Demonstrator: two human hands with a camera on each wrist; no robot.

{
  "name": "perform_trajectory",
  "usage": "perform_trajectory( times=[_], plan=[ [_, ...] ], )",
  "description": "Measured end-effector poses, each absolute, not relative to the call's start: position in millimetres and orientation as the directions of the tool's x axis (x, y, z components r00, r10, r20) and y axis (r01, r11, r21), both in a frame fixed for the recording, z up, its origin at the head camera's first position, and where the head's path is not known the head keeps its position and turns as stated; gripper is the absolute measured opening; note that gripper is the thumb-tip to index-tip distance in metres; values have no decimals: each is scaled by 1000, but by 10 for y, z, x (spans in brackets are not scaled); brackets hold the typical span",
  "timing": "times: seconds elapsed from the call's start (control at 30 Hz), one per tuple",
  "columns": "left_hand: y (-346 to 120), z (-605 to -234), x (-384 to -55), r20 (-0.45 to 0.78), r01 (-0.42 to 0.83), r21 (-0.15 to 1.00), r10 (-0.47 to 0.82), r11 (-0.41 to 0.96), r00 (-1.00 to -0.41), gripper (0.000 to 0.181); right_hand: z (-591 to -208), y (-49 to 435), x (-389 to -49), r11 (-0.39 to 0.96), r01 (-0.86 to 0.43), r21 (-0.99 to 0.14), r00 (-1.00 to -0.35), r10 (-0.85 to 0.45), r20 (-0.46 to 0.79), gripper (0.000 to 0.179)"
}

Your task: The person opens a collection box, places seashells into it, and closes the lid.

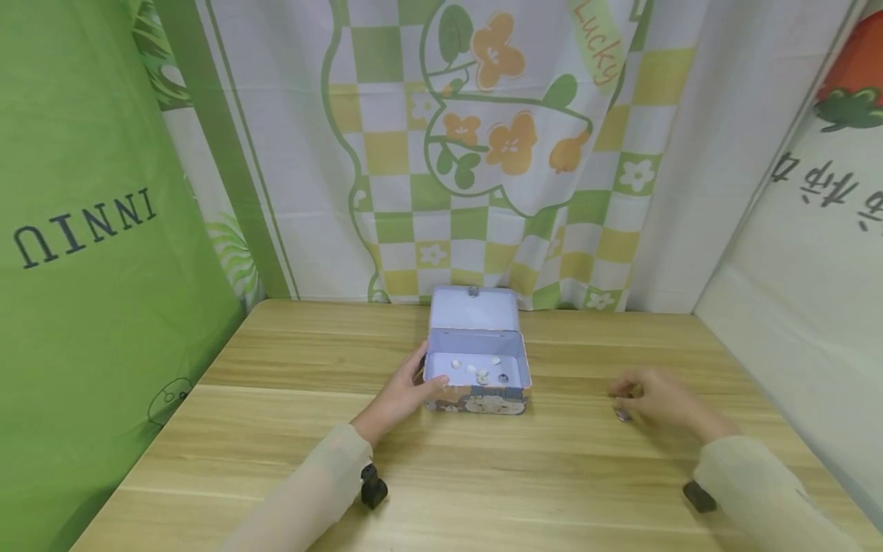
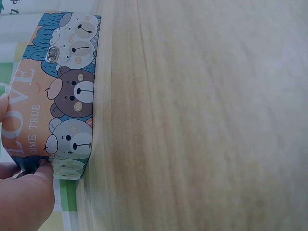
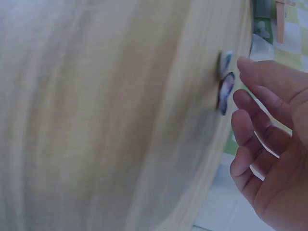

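On the table stands a hinged tin box (image 1: 476,399), its lid (image 1: 474,309) raised toward the curtain; in the left wrist view its front carries cartoon bears and the word LOVE. My left hand (image 1: 407,387) grips the box's left side, thumb at the front corner. Inside lie several small white round pieces (image 1: 456,364) and a darker one (image 1: 503,378). Over the table to the right, my right hand (image 1: 651,399) has loosely bent fingers, with nothing between them. Close to its fingertips are small shiny pieces (image 3: 226,86) with bluish rims, blurred in the right wrist view.
The wooden table (image 1: 552,475) reaches back to a checked, flowered curtain (image 1: 510,153). Green cloth (image 1: 90,307) hangs along the left and white cloth (image 1: 800,291) along the right. A thin dark cord (image 1: 165,395) shows by the left edge.
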State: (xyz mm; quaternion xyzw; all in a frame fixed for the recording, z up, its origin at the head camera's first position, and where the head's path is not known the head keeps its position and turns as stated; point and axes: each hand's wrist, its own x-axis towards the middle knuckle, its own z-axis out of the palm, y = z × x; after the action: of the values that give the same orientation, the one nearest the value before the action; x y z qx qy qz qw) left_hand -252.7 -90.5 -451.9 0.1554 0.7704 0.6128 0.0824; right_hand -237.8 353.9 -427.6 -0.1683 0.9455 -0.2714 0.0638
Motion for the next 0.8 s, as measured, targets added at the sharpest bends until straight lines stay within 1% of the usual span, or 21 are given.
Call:
perform_trajectory(
  times=[0.1,0.23,0.3,0.53,0.67,0.8],
  plan=[
    [-899,-4517,-2530,72,148,968,341,201,-937,88,-4328,3564,-2377,798,-262,-543,-939,-341,-48,27],
    [-890,-4515,-2537,93,165,969,346,185,-934,87,-4346,3581,-2369,805,-263,-531,-942,-334,-40,28],
    [-885,-4511,-2534,104,173,970,349,173,-932,86,-4339,3584,-2364,812,-283,-510,-940,-341,-22,27],
    [-881,-4504,-2520,119,179,974,358,140,-926,81,-4320,3584,-2355,835,-292,-467,-940,-339,-19,27],
    [-888,-4512,-2526,116,171,978,366,122,-923,83,-4315,3568,-2356,833,-281,-477,-944,-331,-21,26],
    [-896,-4516,-2522,97,153,979,354,135,-930,86,-4286,3542,-2359,812,-264,-521,-944,-329,-35,26]
  ],
)
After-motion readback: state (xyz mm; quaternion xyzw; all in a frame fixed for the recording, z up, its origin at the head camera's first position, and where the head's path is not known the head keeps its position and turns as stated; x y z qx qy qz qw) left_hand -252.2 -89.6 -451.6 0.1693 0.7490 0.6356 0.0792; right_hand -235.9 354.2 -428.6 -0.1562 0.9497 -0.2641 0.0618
